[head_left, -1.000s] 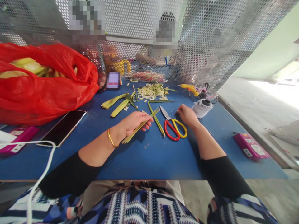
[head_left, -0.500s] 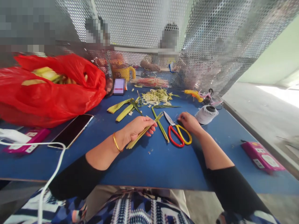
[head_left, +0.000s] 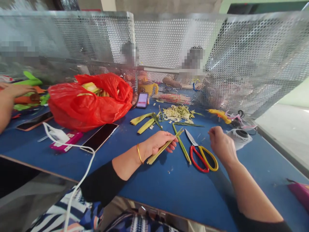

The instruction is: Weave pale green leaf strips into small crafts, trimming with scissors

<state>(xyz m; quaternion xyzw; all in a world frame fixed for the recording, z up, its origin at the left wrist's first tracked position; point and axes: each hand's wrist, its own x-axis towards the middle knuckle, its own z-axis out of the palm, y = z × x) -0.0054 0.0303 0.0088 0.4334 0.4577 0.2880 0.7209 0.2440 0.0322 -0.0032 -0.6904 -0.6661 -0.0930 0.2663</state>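
My left hand [head_left: 164, 142] is closed around a small bundle of yellow-green leaf strips [head_left: 156, 156], held aslant over the blue table. My right hand [head_left: 222, 144] is raised with its fingers pinched together; whatever they hold is too small to make out. Just behind it sits a white thread spool [head_left: 240, 138] with a dark core. Between my hands lie scissors [head_left: 201, 158], blades parted, one handle red and the other yellow. A folded green stalk [head_left: 183, 150] rests beside their blades. Two broader leaf pieces [head_left: 145, 125] are beyond my left hand.
A heap of leaf scraps [head_left: 179, 112] lies toward the perforated metal screen [head_left: 169, 42]. Leftward are a red plastic bag [head_left: 91, 106], a phone [head_left: 100, 138] and a white cable [head_left: 89, 149]. Another person's hand [head_left: 18, 89] is at far left. Yellow-handled tool [head_left: 220, 115] lies back right.
The view has swung left and up, so the table things appear shifted right. My right hand has lifted, fingers still pinched. My left hand keeps the leaf strips.
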